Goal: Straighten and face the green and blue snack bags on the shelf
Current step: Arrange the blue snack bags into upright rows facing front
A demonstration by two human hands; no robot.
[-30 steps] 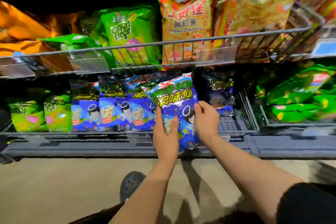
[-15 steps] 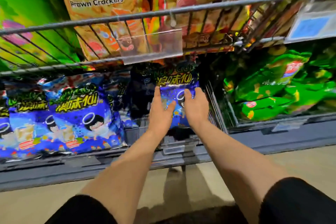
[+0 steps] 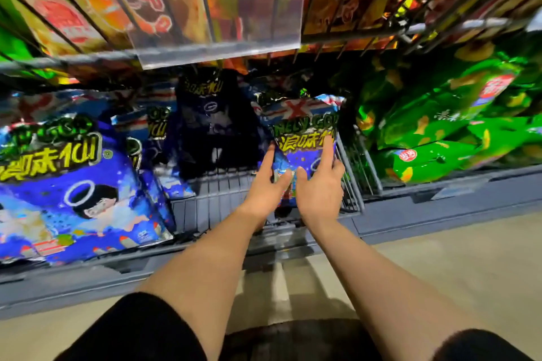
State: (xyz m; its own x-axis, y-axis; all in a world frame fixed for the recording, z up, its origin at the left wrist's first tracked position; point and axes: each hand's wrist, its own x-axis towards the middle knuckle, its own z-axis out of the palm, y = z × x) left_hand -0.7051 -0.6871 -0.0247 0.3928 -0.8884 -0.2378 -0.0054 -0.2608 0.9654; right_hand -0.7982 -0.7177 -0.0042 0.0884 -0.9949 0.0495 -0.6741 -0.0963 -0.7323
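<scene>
With both hands on its lower half, the blue snack bag (image 3: 305, 132) stands upright, just right of centre frame, against the wire divider (image 3: 350, 167). Left hand (image 3: 265, 184) has fingers straight along the left edge; right hand (image 3: 319, 187) fingers lie flat on the front, thumbs near the middle. Neither is clamped. Judging by looks: light, air-puffed, crinkly slick foil with fragile contents. Steer by side edges, don't squeeze. Front faces out: yellow lettering, crumpled top seal. Green bags (image 3: 440, 132) slump at right.
</scene>
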